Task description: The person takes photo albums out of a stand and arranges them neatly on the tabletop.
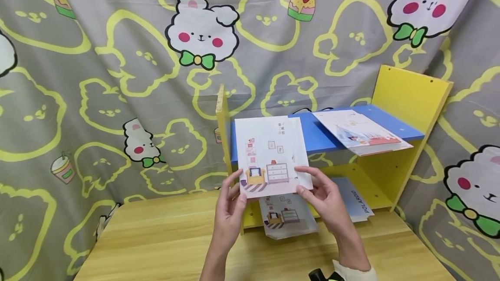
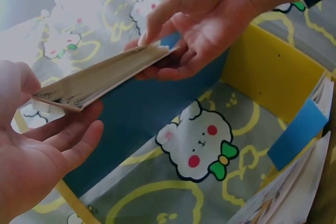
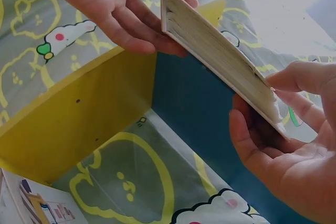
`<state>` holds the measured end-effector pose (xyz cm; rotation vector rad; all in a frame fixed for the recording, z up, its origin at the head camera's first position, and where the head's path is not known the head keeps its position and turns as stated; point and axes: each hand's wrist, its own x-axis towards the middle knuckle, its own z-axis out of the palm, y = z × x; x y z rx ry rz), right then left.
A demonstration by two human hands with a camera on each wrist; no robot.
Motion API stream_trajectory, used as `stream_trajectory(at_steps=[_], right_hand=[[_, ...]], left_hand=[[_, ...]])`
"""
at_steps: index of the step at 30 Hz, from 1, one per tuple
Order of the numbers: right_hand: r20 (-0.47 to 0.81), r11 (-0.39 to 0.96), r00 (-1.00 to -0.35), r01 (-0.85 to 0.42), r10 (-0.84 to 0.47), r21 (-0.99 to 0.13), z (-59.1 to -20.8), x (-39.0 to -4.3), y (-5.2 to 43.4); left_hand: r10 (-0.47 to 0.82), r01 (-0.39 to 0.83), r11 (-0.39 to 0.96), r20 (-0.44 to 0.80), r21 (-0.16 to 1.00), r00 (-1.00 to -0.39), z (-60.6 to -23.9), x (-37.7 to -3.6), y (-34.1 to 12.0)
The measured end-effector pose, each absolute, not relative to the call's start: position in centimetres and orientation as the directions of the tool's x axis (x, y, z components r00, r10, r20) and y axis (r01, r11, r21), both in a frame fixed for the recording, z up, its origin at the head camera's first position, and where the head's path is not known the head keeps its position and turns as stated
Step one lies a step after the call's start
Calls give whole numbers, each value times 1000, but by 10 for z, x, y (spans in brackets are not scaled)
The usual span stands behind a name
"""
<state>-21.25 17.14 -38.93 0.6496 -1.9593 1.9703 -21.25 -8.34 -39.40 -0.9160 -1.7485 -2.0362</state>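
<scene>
A white square book (image 1: 269,155) is held up in front of the shelf, its cover printed with an armchair and a chest of drawers. My left hand (image 1: 230,207) grips its lower left corner, thumb on the cover and fingers behind. On the opposite side my right hand (image 1: 322,194) pinches the lower right edge between thumb and fingers. In the left wrist view the book's thick page block (image 2: 105,74) faces the camera, with a hand at each end. The right wrist view shows the same pages (image 3: 220,56) from the other side.
A blue and yellow shelf (image 1: 410,103) stands on the wooden table (image 1: 156,237). One illustrated book (image 1: 359,129) overhangs its blue board. Below, a similar armchair book (image 1: 289,220) and a blue book marked POLAROID (image 1: 353,198) stick out at the front. A patterned curtain (image 1: 148,77) hangs behind.
</scene>
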Motion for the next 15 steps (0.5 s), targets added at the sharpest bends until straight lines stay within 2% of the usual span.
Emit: stream_trajectory(at_steps=[5,15], right_hand=[[498,-31,-858,-498,-125,-866,-391,-213,172],[493,-29,-854,-496,-165,-868,-391,-210,171]], left_hand=[[166,624,-144,641,768,-750,-395,-213,-84],[168,597,-133,611,791,-773,-396,-207,-93]])
